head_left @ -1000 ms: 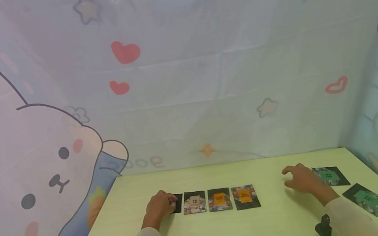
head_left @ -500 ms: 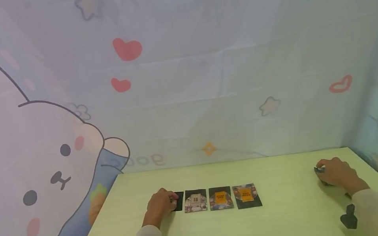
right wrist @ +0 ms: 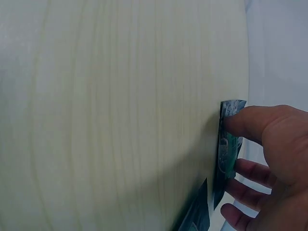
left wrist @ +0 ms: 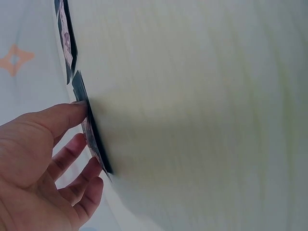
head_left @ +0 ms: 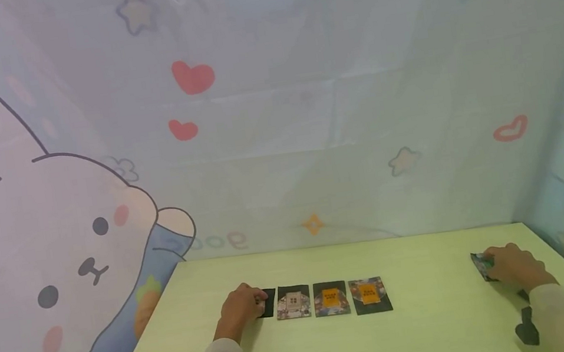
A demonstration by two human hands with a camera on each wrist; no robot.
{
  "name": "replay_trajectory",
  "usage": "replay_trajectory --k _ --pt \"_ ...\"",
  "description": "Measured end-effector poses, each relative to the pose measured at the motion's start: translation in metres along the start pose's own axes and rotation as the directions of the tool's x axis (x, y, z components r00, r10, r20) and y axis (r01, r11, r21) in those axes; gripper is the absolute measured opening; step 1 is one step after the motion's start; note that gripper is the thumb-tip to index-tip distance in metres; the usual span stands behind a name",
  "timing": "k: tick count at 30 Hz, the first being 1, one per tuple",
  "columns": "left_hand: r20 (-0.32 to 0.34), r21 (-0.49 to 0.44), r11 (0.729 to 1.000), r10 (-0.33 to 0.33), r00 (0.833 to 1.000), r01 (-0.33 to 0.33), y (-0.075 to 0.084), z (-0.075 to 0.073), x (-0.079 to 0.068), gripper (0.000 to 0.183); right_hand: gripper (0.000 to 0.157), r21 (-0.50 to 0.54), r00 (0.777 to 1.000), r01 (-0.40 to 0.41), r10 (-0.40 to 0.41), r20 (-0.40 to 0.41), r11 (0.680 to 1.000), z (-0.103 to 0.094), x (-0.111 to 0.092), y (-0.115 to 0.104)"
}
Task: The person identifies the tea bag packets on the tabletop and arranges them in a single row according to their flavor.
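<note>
My left hand (head_left: 241, 309) rests over a flat black printed packet (head_left: 271, 303) at the left end of a row. In the left wrist view its thumb and curled fingers hold this packet (left wrist: 94, 139) by opposite edges. At the table's right side my right hand (head_left: 516, 267) grips a black packet with a green label (head_left: 482, 266). The right wrist view shows the thumb on the green-labelled packet (right wrist: 228, 149) and fingers at its far edge; the packet bends slightly. Another dark packet (right wrist: 195, 214) lies close by, mostly hidden under the right forearm in the head view.
Between the hands lie a packet with a pale label (head_left: 293, 302), one with an orange label (head_left: 331, 298) and another orange-labelled one (head_left: 370, 295), side by side. The pale yellow table (head_left: 421, 336) meets a cartoon-printed cloth (head_left: 277, 141) at the back.
My right hand has moved right, from above the table to the farther green-labelled packet, and has taken hold of it. The left hand stays on its packet.
</note>
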State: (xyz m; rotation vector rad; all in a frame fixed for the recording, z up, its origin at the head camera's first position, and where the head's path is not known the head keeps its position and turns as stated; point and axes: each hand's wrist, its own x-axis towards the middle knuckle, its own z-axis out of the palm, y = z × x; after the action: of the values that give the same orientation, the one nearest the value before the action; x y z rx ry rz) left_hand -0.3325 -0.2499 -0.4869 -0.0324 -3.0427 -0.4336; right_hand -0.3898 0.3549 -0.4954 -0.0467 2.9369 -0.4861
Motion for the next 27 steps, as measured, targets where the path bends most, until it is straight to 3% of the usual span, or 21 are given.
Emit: replay_trajectory --k 21,27 --pt "0.012 0.010 1.000 0.012 1.000 -0.012 0.0005 -0.0005 -0.0003 0.018 0.056 -0.001 0.999 0.043 -0.043 -0.016 0.999 -0.0054 -0.0039 0.0003" --pt "0.006 0.034 0.999 0.019 1.000 -0.019 0.0001 -0.0026 -0.0011 0.018 0.058 -0.001 1.000 0.027 -0.027 -0.010 1.000 0.0027 -0.0008 -0.0021"
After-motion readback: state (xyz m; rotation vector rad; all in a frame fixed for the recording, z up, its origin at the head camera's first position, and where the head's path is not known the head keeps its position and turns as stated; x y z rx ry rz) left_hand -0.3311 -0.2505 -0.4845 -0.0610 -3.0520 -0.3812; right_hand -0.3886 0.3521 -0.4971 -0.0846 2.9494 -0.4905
